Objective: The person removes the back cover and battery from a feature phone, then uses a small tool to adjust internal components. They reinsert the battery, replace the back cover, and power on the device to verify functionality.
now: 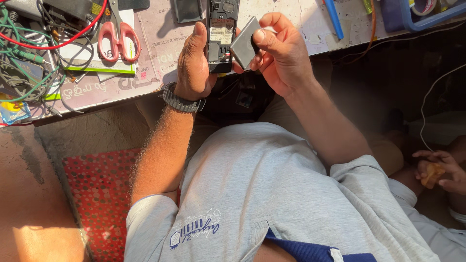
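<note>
the left hand [194, 65] is wrapped around a small black phone [222, 34] with its back cover off, thumb lying along the phone's left edge and the other fingers hidden behind it, so the open back with its label and empty battery bay faces up toward the camera. a dark ribbed wristband [182, 101] sits at that wrist. the right hand [279, 53] is closed in a pinch on a flat grey battery [244, 41] — thumb on its upper right edge, fingers curled under its lower side — and the battery stands tilted, just to the right of the phone, its left corner touching or almost touching the phone's right edge; which one i cannot tell. both hands are held over the near edge of a worn work table [145, 73]. on the table to the left lie red-handled scissors [118, 36] and a tangle of red, green and black wires [34, 43]. a blue pen [334, 19] lies to the right — beyond it, the corner of a blue tray [403, 19]. at the far right another person's small hand [439, 170] holds something orange-brown.
</note>
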